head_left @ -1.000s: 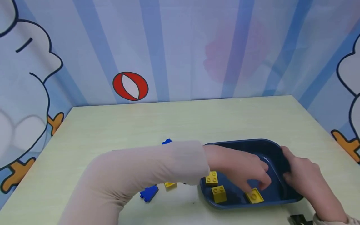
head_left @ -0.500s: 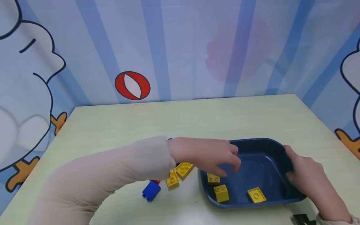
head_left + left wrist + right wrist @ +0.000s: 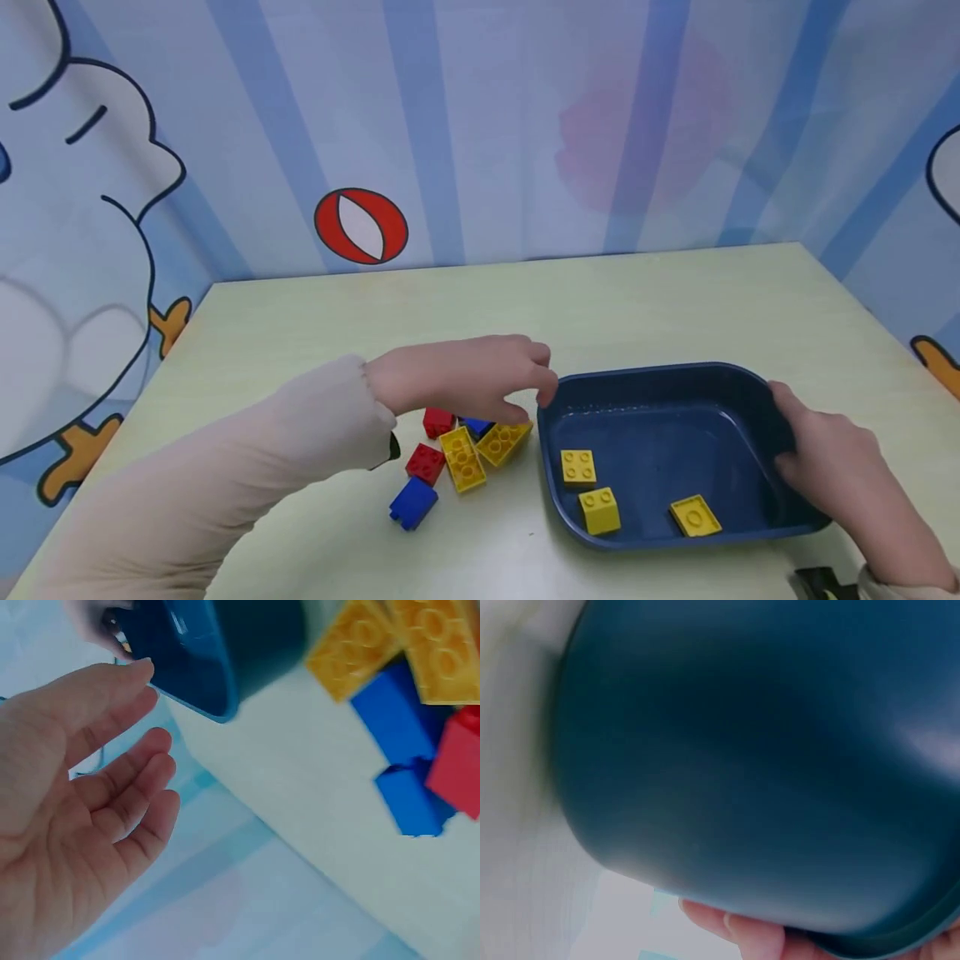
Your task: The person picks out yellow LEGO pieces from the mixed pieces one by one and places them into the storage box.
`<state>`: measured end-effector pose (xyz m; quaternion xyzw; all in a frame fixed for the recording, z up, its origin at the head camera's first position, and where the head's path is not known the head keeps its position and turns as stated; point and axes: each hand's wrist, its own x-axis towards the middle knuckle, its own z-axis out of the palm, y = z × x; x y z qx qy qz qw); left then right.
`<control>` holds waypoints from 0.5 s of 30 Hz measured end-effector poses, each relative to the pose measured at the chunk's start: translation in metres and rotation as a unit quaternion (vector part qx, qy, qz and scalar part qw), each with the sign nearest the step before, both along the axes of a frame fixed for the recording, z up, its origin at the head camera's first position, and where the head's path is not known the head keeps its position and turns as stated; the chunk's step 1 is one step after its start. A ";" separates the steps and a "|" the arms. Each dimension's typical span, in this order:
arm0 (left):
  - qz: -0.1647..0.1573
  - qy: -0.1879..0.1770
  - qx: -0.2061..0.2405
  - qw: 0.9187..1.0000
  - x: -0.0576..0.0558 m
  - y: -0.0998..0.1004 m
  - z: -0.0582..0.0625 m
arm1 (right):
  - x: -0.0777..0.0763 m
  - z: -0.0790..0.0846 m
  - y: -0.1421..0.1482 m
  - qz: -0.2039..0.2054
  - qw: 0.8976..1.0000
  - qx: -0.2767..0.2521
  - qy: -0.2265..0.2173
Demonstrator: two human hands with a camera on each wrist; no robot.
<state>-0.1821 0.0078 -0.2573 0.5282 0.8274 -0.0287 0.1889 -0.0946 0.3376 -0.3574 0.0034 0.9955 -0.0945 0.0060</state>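
Note:
My left hand (image 3: 480,377) is in the air above the loose bricks, just left of the tray; the left wrist view (image 3: 97,780) shows its fingers loosely bent with nothing between them. Under and beside it lie yellow toy bricks (image 3: 462,459), red bricks (image 3: 425,463) and blue bricks (image 3: 413,502) on the table. My right hand (image 3: 836,467) grips the right end of a dark blue tray (image 3: 667,375), thumb on the inner side. Inside the tray are two yellow bricks with studs up (image 3: 578,468) and a yellow brick with its hollow side up (image 3: 695,517).
A pale wooden table (image 3: 315,333) carries everything. Behind it stands a striped blue backdrop (image 3: 510,125) with printed cartoon figures. A small black object (image 3: 823,583) shows at the front right, near the right sleeve.
My left hand has left the yellow brick in the tray and moved left, out over the loose bricks. The right hand keeps its grip on the tray.

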 end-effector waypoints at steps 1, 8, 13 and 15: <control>0.011 -0.004 -0.002 1.000 -0.002 -0.003 -0.001 | 0.000 0.000 0.000 -0.003 1.000 0.003 0.001; 0.049 -0.034 -0.004 0.998 -0.006 -0.011 -0.020 | -0.001 -0.002 0.002 -0.005 1.000 0.002 0.001; 0.073 -0.042 -0.008 0.996 -0.007 -0.014 -0.034 | 0.000 -0.002 0.001 0.001 1.000 -0.005 -0.003; 0.086 -0.046 -0.009 0.995 -0.008 -0.014 -0.039 | 0.000 -0.002 0.001 0.001 1.000 -0.005 -0.003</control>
